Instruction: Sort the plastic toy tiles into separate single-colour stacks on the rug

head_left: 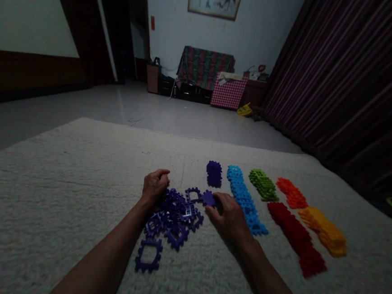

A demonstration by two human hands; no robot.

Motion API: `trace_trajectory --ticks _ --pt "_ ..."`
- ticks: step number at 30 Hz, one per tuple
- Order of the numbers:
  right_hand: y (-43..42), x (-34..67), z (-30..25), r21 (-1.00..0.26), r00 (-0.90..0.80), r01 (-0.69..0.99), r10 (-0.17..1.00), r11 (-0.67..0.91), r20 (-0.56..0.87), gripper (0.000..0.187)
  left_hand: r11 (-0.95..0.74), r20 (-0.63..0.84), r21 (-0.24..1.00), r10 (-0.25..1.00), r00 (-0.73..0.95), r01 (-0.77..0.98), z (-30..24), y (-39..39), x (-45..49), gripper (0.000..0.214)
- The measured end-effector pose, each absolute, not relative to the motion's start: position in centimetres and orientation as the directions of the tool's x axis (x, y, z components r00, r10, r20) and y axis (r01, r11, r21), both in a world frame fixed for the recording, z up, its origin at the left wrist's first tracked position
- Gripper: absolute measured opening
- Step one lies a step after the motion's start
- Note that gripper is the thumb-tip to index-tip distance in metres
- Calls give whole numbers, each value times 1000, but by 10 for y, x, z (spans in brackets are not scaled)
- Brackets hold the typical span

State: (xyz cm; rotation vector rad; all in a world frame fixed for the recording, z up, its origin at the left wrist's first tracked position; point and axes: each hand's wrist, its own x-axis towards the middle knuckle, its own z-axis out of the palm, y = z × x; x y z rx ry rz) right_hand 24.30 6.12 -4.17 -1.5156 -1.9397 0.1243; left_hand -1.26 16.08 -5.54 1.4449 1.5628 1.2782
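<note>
A loose heap of purple interlocking plastic tiles [177, 213] lies between my hands; several are open square frames with toothed edges. One frame tile [148, 254] rests apart at the near side. My right hand [228, 213] pinches a solid purple tile [208, 198] by its right edge, beside another frame tile [193, 195]. At the heap's far left edge, my left hand [155, 185] is curled, and what its fingers hold, if anything, is hidden. Beyond the heap, a short overlapping row of solid purple tiles [214, 174] lies on the pale mat.
Right of my right hand lie overlapping rows of tiles: blue [244, 198], green [263, 185], orange [292, 193], red [295, 238] and yellow [323, 230]. They rest on a cream mat [88, 179]. Dark curtains [339, 86] hang at the right; cloth-covered furniture [205, 68] stands against the far wall.
</note>
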Motion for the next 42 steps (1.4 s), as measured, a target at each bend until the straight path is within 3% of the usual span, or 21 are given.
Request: trace_trajectory --ticks 14,21,28,42 --pt "76 230 -37 -432 -121 836 882 338 455 39 -79 152 936 970 -190 342 -56 162 -13 39" --pt "116 244 -42 -328 -101 880 810 344 578 54 -82 156 935 969 -194 344 -57 162 -13 38" --pt "113 249 -56 -257 -123 911 807 323 578 52 -87 165 929 967 -192 359 -57 162 -13 39" --pt "106 241 -51 -267 -131 894 780 360 612 58 -69 143 938 970 -198 339 -58 163 -13 39"
